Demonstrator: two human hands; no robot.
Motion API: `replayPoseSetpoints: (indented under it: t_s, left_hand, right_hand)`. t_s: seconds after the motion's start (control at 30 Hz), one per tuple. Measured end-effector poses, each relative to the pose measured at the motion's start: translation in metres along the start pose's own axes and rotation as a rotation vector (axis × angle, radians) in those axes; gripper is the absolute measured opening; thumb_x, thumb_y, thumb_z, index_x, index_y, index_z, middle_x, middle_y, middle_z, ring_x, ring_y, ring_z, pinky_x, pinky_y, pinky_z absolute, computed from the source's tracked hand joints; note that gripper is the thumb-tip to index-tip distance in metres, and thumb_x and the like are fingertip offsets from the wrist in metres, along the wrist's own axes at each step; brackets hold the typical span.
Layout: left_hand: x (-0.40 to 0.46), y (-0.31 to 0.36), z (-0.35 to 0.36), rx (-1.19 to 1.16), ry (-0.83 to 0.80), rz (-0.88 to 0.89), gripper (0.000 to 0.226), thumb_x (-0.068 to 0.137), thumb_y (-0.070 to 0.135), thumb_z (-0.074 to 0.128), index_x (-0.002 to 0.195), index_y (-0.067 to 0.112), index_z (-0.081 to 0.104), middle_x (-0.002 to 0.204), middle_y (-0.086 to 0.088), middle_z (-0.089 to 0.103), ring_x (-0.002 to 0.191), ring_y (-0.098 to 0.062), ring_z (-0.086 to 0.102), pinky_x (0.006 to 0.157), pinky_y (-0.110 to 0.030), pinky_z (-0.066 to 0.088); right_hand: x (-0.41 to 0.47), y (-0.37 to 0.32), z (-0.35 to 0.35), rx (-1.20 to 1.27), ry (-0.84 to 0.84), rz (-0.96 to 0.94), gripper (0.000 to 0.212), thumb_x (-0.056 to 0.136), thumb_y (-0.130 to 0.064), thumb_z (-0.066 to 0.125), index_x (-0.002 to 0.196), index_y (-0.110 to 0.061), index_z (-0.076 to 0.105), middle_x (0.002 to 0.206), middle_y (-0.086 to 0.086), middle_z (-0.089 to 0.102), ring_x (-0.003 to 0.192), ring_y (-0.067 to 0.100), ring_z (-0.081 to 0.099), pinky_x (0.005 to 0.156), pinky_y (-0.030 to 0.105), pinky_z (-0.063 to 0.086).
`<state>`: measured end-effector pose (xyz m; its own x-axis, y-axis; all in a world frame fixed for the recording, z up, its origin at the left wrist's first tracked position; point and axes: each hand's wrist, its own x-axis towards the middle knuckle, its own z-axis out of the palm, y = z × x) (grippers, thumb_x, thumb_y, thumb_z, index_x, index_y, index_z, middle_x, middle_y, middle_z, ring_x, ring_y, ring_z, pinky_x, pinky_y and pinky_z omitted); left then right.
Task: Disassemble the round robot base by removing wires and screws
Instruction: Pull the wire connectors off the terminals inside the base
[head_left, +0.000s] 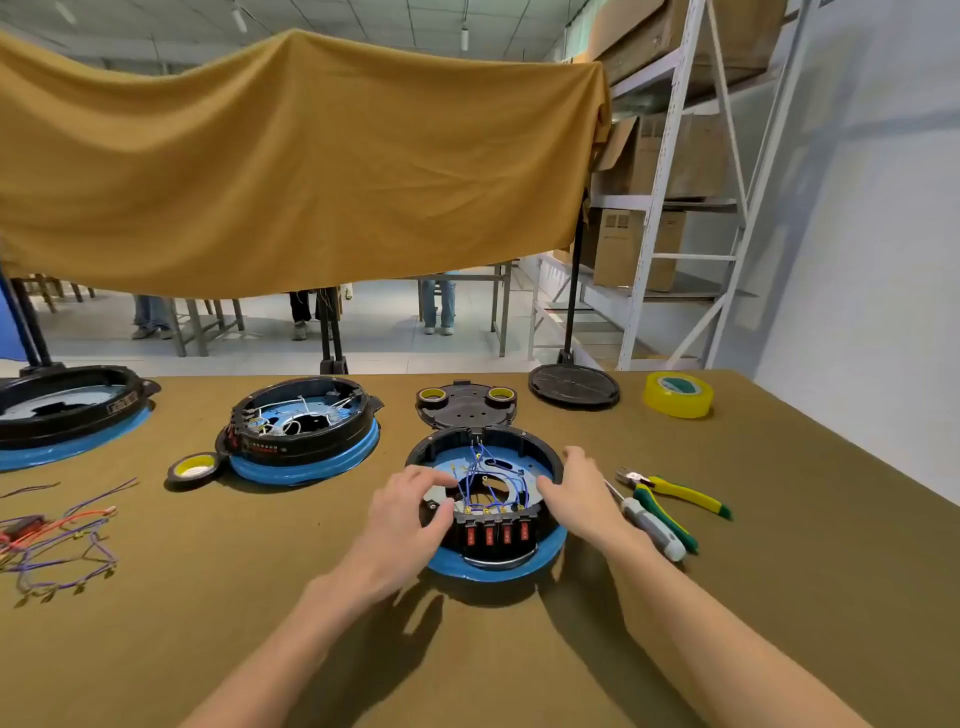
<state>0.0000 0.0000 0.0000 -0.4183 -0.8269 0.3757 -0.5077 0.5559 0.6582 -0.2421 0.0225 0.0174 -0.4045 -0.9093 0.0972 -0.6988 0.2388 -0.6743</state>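
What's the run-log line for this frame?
left hand: on base rim | right hand: on rim | blue wires: attached | screwdriver: idle

Bright even overhead light, soft forearm shadows on table (779, 519), wide-angle edge bending, slight blur

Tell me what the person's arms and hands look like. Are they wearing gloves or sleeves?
No gloves and no sleeves in view. The left hand and the right hand are bare, and both forearms are bare right down to the picture's edge. I can see no rings, watch or bracelets on them.
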Motion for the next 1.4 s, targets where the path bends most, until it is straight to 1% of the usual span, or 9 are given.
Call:
replayPoseSetpoints:
  t_s: [0.2,0.37,0.57,0.7,0.83,1.03,1.23,1.3,1.4]
  left_hand:
    - [0.006,-0.01,0.019,0.217,0.057,0.171,0.03,0.102,0.051,0.042,0.11,0.038,0.067,0.1,0.028,0.063,0.098,0.011,0.043,0.117,-0.027,0.021]
    - [-0.001,-0.002,0.031,0.267,0.052,0.341,0.032,0.099,0.049,0.048,0.112,0.033,0.072,0.1,0.023,0.067,0.094,0.005,0.053,0.095,-0.021,0.045]
    - [0.012,-0.002,0.018,0.297,-0.06,0.271,0.046,0.1,0.06,0.033,0.112,0.038,0.07,0.106,0.026,0.063,0.106,0.006,0.052,0.11,-0.024,0.037]
    - [-0.002,0.006,0.02,0.314,-0.182,0.271,0.055,0.098,0.064,0.028,0.138,0.039,0.057,0.121,0.027,0.064,0.115,0.01,0.053,0.125,-0.023,0.017]
    - [0.005,0.017,0.014,0.146,-0.152,0.299,0.037,0.1,0.051,0.043,0.126,0.037,0.066,0.117,0.03,0.062,0.113,0.014,0.053,0.102,-0.01,0.043]
    - [0.028,0.011,0.008,0.404,-0.21,0.111,0.047,0.108,0.048,0.036,0.152,0.034,0.044,0.16,0.015,0.037,0.153,-0.004,0.021,0.126,-0.027,0.005]
    - [0.007,0.029,0.017,0.081,-0.467,0.034,0.056,0.098,0.06,0.045,0.151,0.052,0.027,0.147,0.041,0.023,0.136,0.018,0.019,0.121,-0.023,0.016]
    - [0.019,0.026,0.006,0.071,-0.309,0.049,0.047,0.1,0.052,0.05,0.146,0.048,0.041,0.137,0.041,0.037,0.127,0.021,0.032,0.117,-0.022,0.029]
    - [0.055,0.009,-0.012,0.224,-0.029,0.046,0.039,0.103,0.03,0.055,0.142,0.03,0.054,0.145,0.018,0.05,0.134,0.004,0.04,0.12,-0.029,0.032]
  right_hand:
    - [0.034,0.014,0.003,0.071,-0.112,-0.085,0.051,0.103,-0.014,0.048,0.153,-0.013,0.036,0.146,0.005,0.053,0.113,0.01,0.052,0.088,0.02,0.046]
    - [0.059,0.008,-0.004,0.241,-0.275,-0.075,0.053,0.103,-0.011,0.052,0.154,-0.016,0.038,0.154,0.004,0.045,0.138,0.019,0.045,0.115,0.042,0.04]
    - [0.044,0.021,0.016,0.138,-0.009,0.05,0.039,0.097,-0.031,0.061,0.132,-0.015,0.054,0.113,-0.002,0.062,0.094,0.011,0.061,0.072,0.025,0.05]
    - [0.049,0.017,0.009,0.219,-0.09,-0.08,0.023,0.102,-0.023,0.056,0.123,-0.022,0.063,0.122,-0.001,0.068,0.105,0.012,0.065,0.083,0.024,0.049]
    - [0.056,0.006,0.006,0.285,-0.144,-0.038,0.044,0.103,-0.025,0.056,0.144,-0.011,0.052,0.14,0.005,0.059,0.119,0.014,0.056,0.099,0.028,0.045]
    - [0.03,0.019,0.021,0.231,-0.096,0.002,0.039,0.106,-0.032,0.046,0.142,-0.016,0.052,0.114,-0.009,0.065,0.078,-0.003,0.064,0.056,0.007,0.045]
    - [0.053,-0.006,0.004,0.309,-0.355,-0.052,0.054,0.104,-0.04,0.051,0.153,-0.019,0.041,0.15,0.004,0.049,0.123,0.011,0.056,0.093,0.024,0.051]
    - [0.05,-0.006,0.009,0.165,-0.213,0.0,0.062,0.098,-0.048,0.059,0.148,-0.014,0.043,0.144,0.005,0.052,0.124,0.017,0.054,0.102,0.034,0.049]
    - [0.031,0.007,0.016,0.039,-0.196,-0.057,0.051,0.097,-0.049,0.059,0.137,-0.019,0.052,0.117,-0.008,0.059,0.094,0.0,0.057,0.076,0.015,0.048]
